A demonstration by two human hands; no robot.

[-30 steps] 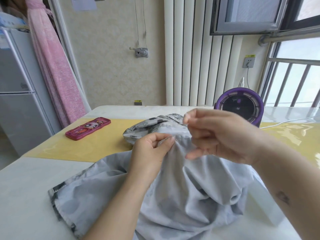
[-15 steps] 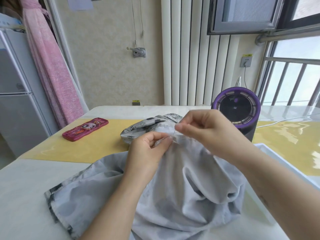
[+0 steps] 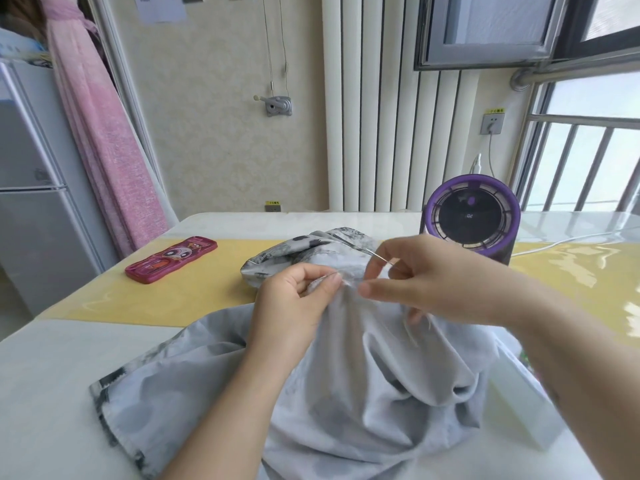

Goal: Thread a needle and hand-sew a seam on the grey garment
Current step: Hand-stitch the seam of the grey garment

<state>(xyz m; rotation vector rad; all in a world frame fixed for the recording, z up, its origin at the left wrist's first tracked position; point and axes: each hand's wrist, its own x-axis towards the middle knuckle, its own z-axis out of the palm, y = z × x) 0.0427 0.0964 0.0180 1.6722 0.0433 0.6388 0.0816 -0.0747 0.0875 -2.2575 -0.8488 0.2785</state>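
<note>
The grey garment [image 3: 381, 375] is heaped on the tabletop [image 3: 52, 375] toward 6 o'clock. It is thin, limp, matte cloth, judged light and apt to slump, so it is best taken at the fold beside the seam. There a ridge is pinched in the left hand [image 3: 294, 303] grip. At its 3 o'clock the slim, stiff needle [image 3: 379, 257] is pinched in the right hand [image 3: 433, 282] grip.
</note>
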